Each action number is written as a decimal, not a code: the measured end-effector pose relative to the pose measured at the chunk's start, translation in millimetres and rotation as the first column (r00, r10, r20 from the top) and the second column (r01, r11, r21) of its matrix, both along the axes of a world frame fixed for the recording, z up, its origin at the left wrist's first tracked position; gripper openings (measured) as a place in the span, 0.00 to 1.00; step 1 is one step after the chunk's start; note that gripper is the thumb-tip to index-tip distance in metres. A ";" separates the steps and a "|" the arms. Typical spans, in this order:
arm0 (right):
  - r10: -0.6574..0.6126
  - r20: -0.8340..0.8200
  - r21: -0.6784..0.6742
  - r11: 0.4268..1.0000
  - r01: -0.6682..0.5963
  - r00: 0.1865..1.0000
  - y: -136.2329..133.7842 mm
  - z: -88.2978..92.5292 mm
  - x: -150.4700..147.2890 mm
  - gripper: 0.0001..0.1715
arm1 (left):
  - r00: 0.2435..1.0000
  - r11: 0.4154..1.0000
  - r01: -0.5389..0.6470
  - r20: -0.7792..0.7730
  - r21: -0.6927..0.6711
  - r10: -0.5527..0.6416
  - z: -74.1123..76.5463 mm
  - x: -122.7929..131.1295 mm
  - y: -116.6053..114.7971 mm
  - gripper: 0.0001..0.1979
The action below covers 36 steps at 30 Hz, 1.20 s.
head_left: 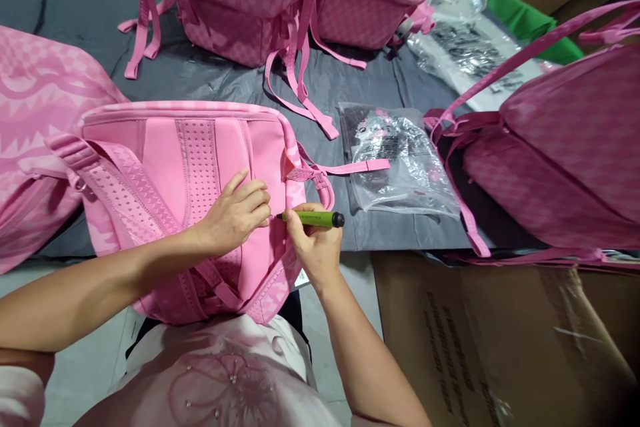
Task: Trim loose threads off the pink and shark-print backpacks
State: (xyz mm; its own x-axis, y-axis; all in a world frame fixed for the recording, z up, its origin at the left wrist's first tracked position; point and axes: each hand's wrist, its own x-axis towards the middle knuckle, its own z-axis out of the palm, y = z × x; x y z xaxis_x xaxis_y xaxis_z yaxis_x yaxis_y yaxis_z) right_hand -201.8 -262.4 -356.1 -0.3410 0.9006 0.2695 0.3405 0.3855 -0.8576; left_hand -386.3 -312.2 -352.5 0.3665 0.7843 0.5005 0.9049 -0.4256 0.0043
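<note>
A pink backpack (165, 167) lies back-side up in front of me, its padded mesh panel and straps facing the camera. My left hand (235, 213) rests on the panel with fingers curled and pinched against the fabric near the top handle. My right hand (313, 243) grips a green pen-like tool (310, 218) with a black end. The tool lies level, its tip pointing left at the spot by my left fingertips.
Several more pink backpacks (565, 147) surround the dark work surface (350, 80): two at the back, one at each side. A clear plastic bag (395, 160) lies right of the backpack. A brown cardboard box (500, 340) stands at lower right.
</note>
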 end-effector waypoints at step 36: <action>0.209 -0.351 -0.009 0.974 -0.226 0.913 -59.6 58.5 33.8 0.10 | 0.920 0.988 0.012 -0.389 0.156 0.050 121.9 20.3 -84.4 0.13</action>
